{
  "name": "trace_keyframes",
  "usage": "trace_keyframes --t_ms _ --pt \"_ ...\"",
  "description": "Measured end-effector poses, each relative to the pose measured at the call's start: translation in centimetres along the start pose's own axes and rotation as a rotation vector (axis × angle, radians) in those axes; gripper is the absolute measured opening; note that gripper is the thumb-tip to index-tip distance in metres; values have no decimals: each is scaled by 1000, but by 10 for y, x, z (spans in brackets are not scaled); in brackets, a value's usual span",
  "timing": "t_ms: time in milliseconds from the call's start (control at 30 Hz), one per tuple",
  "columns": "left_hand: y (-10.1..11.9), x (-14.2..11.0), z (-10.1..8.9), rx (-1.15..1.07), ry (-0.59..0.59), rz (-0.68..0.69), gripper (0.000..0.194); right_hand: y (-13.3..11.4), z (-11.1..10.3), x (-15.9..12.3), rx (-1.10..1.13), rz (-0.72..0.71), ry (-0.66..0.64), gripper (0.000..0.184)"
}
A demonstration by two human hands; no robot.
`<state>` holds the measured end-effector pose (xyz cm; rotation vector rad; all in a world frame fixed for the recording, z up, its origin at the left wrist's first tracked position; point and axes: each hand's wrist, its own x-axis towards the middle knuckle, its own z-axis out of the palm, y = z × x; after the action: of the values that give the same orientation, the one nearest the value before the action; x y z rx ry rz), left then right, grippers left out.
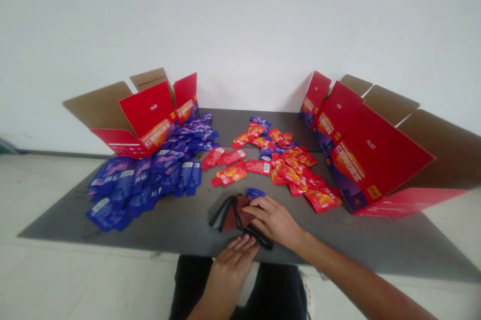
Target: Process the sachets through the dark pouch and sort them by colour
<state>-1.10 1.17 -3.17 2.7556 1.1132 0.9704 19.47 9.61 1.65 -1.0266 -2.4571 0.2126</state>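
Note:
At the front middle of the table lies a reddish-brown cloth pouch with black trim, partly folded. My left hand is at its near edge, fingertips closed on the black trim. Reaching in from the right, my right hand has its fingers closed on the reddish cloth; its thumb is partly hidden. A blue packet shows just beyond my right knuckles, and whether the hand touches it I cannot tell. Beyond the pouch are loose red-orange packets, the nearest one lying flat.
A heap of blue packets spreads across the left of the dark table. Red packets pile up at right, some blue among them. Open red cartons stand at left and right, flaps up. A white wall rises behind.

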Motion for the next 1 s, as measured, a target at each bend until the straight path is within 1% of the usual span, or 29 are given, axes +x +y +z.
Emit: trace_keyframes --t_ms 67,133,200,233,300,367,433,500,567,633,667,700,767,833,900,933,967,1000 --pt "0 0 -1 6 1 9 30 21 -2 12 -42 62 30 30" --pt "0 1 -2 10 5 12 30 41 -11 25 -89 115 54 29" --pt "0 1 -1 13 15 14 29 47 -21 31 -107 136 75 29" --pt "0 1 -1 15 21 15 29 42 -24 30 -103 131 84 31" --pt "0 1 1 14 21 8 30 23 -24 20 -68 96 78 35" --pt "1 -1 2 8 6 -8 30 2 -17 5 -10 30 33 37" --pt "0 -1 3 2 -10 -26 31 -7 -7 -4 35 -13 -9 35" --pt "0 -2 2 6 -14 -19 31 3 0 -1 24 11 -3 33" --pt "0 -1 1 18 -5 -1 31 26 -1 11 -37 85 34 32" --pt "0 0 0 33 4 18 31 48 -10 24 -100 145 73 30" --pt "0 0 -1 41 9 22 31 53 -16 28 -121 162 94 29" --pt "0 0 -1 48 17 24 32 53 -21 30 -130 168 111 30" --pt "1 1 -1 56 25 21 32 38 -27 24 -115 143 138 34" --pt "2 2 0 58 26 12 32 12 -24 11 -65 75 120 39" --pt "2 3 0 54 14 7 32 -9 -15 -1 -15 7 18 39" --pt "3 3 -1 52 9 8 32 -14 -10 -4 4 -13 -18 37" --pt "3 3 -1 52 7 12 32 -13 -6 -4 11 -15 -38 35" --pt "3 3 -1 56 7 18 33 -8 -4 -1 2 0 -36 33"
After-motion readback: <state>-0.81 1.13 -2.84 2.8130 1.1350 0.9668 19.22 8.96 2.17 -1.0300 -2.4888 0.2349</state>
